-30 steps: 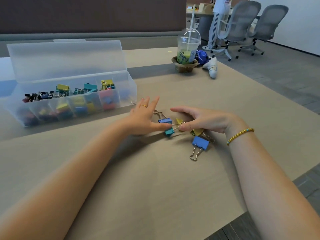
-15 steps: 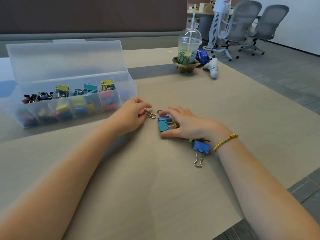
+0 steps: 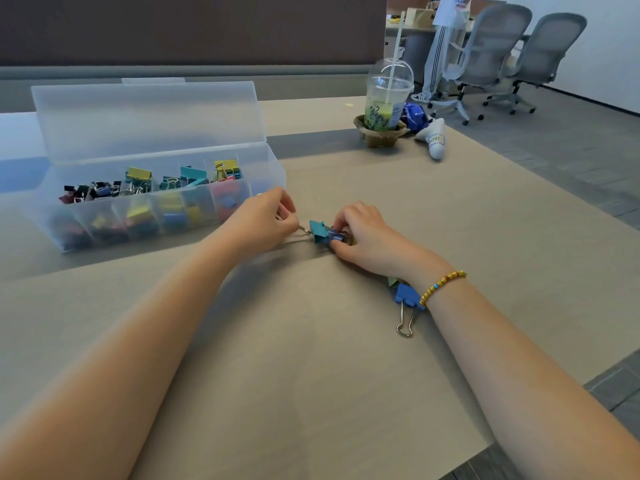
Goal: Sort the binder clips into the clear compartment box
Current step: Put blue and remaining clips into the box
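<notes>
Fingers (image 3: pixel 341 223) of both hands curled on clips (image 3: pixel 320 233) (drink cup (image 3: pixel 386 98) beyond), blue clip (image 3: pixel 406 299) under wrist.

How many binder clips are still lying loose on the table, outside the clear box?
3 clearly: a teal clip between the hands, a blue one under the right hand fingers, and a blue clip by the right wrist. Others may be hidden beneath that hand.

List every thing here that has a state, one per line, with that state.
Clear box: lid open, compartments partly filled with clips.
Teal clip: on the table, held between both hands.
Left hand: pinches a wire handle beside the teal clip.
Right hand: fingers curled on clips.
Blue clip: lying loose by the right wrist.
Drink cup: upright, lidded, straw in.
</notes>
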A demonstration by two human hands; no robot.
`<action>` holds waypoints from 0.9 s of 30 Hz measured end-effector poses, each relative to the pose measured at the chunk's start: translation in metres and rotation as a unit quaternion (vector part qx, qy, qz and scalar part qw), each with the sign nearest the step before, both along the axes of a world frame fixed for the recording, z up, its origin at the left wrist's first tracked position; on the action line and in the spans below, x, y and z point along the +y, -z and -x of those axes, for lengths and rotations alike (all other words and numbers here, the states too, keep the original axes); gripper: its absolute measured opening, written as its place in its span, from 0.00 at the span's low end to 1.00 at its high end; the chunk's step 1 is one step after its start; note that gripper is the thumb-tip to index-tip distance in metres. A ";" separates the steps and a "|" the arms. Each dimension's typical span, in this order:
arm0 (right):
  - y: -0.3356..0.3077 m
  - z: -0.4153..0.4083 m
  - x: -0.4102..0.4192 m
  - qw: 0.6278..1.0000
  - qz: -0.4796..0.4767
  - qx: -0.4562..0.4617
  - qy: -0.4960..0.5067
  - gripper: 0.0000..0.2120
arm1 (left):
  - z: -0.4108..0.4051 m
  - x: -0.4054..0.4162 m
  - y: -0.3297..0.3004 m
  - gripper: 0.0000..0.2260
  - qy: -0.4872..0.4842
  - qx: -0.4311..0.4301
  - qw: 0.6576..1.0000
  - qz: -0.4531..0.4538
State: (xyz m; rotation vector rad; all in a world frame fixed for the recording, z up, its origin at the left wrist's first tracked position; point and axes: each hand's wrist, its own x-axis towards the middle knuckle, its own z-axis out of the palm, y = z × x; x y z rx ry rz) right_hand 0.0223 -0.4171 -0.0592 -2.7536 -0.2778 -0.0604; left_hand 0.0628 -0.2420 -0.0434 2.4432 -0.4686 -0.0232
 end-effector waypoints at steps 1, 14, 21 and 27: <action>0.001 0.000 0.001 1.000 0.006 -0.002 0.001 0.12 | 0.000 0.001 0.000 0.08 -0.008 0.008 1.000 0.011; -0.018 -0.002 0.015 0.981 -0.170 0.069 0.061 0.10 | -0.020 0.018 -0.025 0.14 -0.089 -0.089 0.976 0.178; -0.038 -0.028 0.036 0.976 -0.199 0.079 0.044 0.14 | -0.063 0.028 -0.045 0.12 -0.103 -0.140 0.985 0.011; -0.059 -0.058 0.046 0.977 -0.198 0.062 0.036 0.14 | -0.086 0.029 -0.037 0.09 -0.047 -0.200 0.956 -0.212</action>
